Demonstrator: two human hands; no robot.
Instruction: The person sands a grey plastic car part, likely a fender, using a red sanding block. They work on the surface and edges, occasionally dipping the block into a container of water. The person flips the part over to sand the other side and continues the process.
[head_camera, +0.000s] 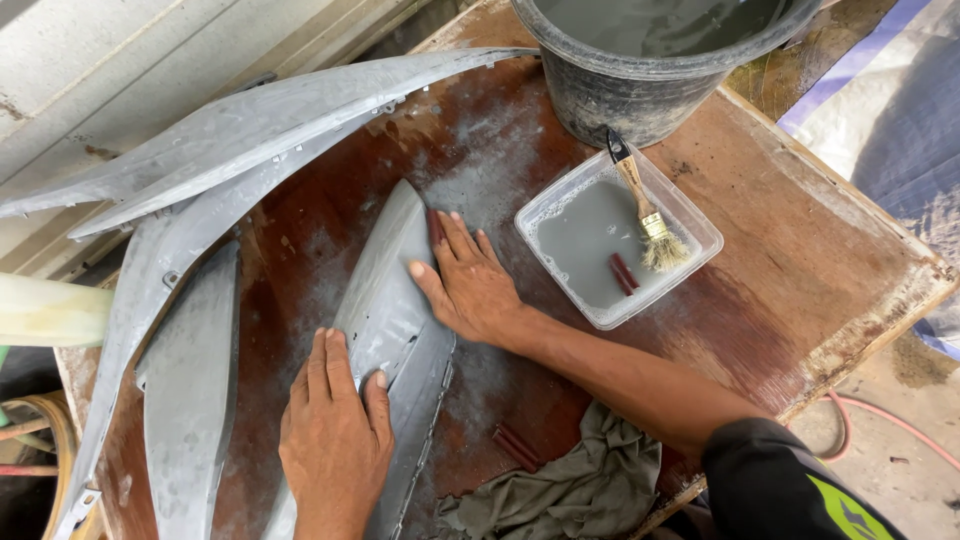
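Left hand (335, 440) lies flat, fingers together, pinning the grey panel (385, 330) to the table (800, 260), right hand (470, 290) spread flat just beyond it, clear tub (690, 215) with brush (645, 215) further right.

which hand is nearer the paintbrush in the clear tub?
Right. The right hand lies flat on the grey panel just beside the tub holding the paintbrush; the left hand presses the panel's lower end, farther off.
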